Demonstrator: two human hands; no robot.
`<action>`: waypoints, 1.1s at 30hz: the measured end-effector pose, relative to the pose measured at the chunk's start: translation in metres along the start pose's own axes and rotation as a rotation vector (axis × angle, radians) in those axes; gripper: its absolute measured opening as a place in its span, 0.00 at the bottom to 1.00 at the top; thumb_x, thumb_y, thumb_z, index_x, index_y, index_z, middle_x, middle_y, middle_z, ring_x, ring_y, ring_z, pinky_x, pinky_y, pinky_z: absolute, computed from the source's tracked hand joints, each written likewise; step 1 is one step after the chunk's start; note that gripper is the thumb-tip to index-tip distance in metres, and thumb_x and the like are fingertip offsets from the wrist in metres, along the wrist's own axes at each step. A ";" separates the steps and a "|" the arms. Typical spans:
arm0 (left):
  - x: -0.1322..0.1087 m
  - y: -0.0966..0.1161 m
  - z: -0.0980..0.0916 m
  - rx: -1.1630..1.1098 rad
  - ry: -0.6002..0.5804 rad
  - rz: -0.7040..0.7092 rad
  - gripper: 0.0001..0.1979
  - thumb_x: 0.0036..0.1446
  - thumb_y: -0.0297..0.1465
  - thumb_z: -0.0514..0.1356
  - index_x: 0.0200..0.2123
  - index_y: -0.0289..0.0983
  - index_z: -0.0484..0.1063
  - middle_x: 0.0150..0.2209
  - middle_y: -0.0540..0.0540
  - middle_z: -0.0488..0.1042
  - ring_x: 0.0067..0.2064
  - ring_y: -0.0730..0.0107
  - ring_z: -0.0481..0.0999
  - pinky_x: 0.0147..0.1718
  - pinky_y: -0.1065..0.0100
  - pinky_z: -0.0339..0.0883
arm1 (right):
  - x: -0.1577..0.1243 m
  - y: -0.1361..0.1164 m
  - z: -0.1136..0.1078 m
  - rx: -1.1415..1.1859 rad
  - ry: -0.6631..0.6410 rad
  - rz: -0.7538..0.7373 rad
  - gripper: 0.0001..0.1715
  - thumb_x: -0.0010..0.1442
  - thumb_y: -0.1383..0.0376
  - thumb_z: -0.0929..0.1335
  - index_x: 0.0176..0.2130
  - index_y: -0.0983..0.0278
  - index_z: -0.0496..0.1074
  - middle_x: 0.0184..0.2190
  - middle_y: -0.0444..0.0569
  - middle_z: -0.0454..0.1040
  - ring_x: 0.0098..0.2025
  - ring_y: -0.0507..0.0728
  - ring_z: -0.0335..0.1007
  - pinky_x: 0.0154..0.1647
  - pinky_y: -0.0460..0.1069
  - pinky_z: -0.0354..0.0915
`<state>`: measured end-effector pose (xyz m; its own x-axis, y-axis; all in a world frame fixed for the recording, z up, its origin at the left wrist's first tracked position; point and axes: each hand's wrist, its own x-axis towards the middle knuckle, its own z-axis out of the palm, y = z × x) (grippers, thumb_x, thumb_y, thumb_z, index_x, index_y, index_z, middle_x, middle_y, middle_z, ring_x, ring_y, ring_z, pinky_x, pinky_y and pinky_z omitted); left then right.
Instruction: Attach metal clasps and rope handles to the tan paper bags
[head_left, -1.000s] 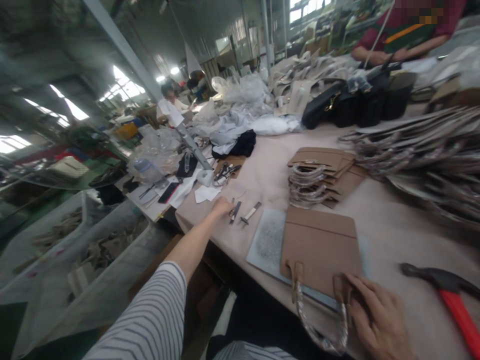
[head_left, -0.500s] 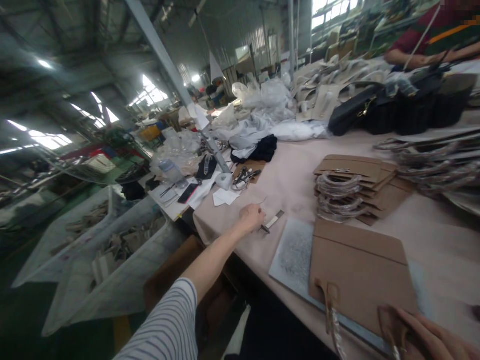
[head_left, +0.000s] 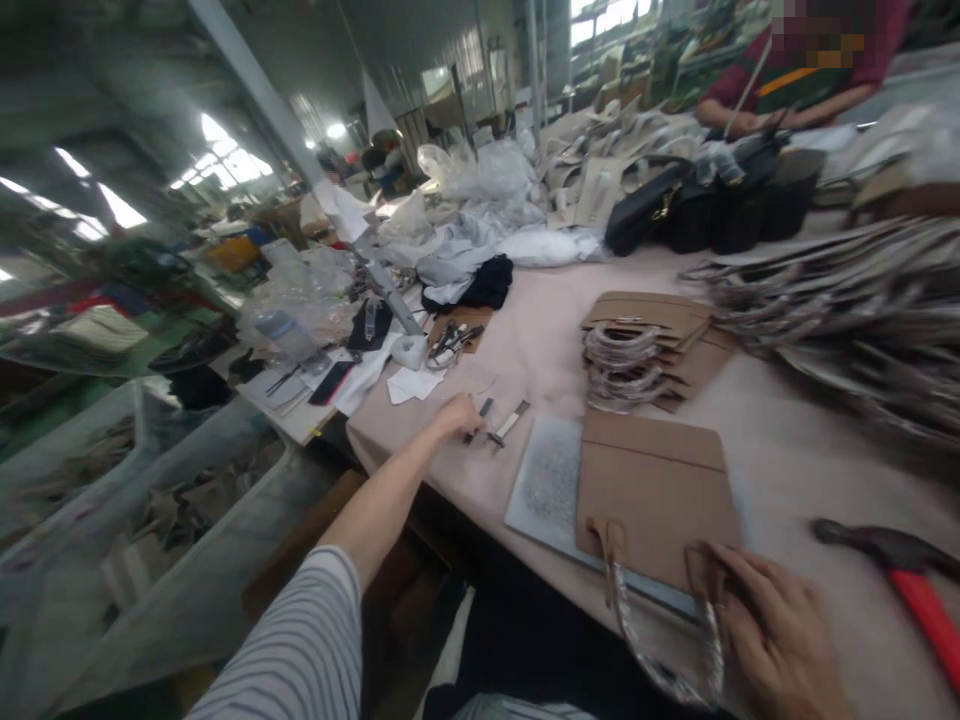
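My left hand (head_left: pixel 457 415) is closed at the table's near left part. A slim dark metal tool (head_left: pixel 486 407) pokes out past its fingers; its kind is unclear. Just right of it lies a small tool with a pale middle and grey end (head_left: pixel 513 420). My right hand (head_left: pixel 780 630) pinches the brown tab end of a plastic-wrapped bag handle (head_left: pixel 626 625), which loops over the table edge. That handle is at the near edge of a brown bag panel (head_left: pixel 652 470), lying flat on a grey-white slab (head_left: pixel 544 470).
Brown panels with wrapped handles (head_left: pixel 645 340) are stacked beyond the slab. A red-handled hammer (head_left: pixel 919 600) lies at right, below a pile of wrapped strips (head_left: pixel 847 300). Black bags (head_left: pixel 705 210) stand behind. Scissors (head_left: pixel 450 340) and a phone (head_left: pixel 330 383) are at left. A co-worker (head_left: pixel 795 90) is opposite.
The view has swung right, bringing the hammer and more of my right hand into sight. The slim tool now shows at my left fingers, slightly apart from the pale one. My right hand stays at the handle.
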<state>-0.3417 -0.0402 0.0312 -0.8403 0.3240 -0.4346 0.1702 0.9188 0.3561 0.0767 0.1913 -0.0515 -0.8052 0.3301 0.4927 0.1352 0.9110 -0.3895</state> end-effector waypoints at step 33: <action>-0.151 0.082 0.173 -0.847 -0.067 0.867 0.07 0.57 0.26 0.64 0.40 0.33 0.77 0.38 0.42 0.82 0.38 0.65 0.82 0.41 0.66 0.79 | -0.002 -0.005 -0.002 0.085 0.066 0.007 0.21 0.68 0.67 0.61 0.59 0.63 0.66 0.48 0.55 0.70 0.48 0.63 0.67 0.50 0.59 0.61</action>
<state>-0.1120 0.0252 -0.0172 -0.5821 0.7922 0.1830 0.2513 -0.0388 0.9671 0.0786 0.1865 -0.0490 -0.7641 0.3545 0.5390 0.0885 0.8852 -0.4566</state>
